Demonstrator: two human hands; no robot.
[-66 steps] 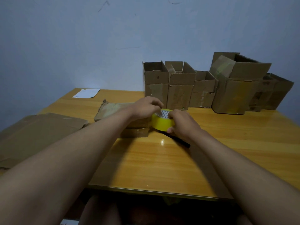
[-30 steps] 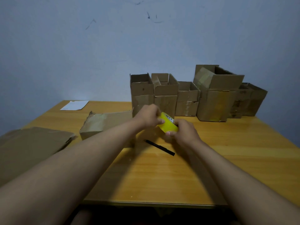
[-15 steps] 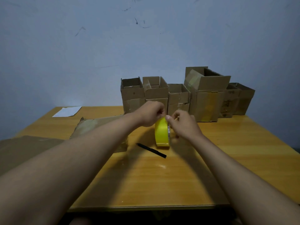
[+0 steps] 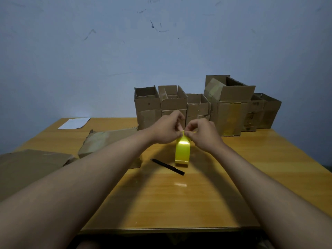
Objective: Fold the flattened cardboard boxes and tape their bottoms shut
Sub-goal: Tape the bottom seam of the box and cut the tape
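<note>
A yellow tape roll [image 4: 182,152] stands on edge on the wooden table [image 4: 179,200]. My left hand [image 4: 166,131] and my right hand [image 4: 202,134] meet just above it, and both pinch the tape's free end at the top of the roll. A flattened cardboard box [image 4: 107,141] lies left of my hands, partly hidden by my left forearm. A larger flattened cardboard sheet [image 4: 30,168] lies at the table's left edge.
A black pen [image 4: 168,166] lies just in front of the roll. Several folded, open-topped boxes [image 4: 197,108] stand in a row at the back against the wall. A white paper [image 4: 74,123] lies at the back left corner.
The roll was held in both hands; now it stands on edge on the table, and both hands have shifted to pinch the tape end above it. The view has tilted upward.
</note>
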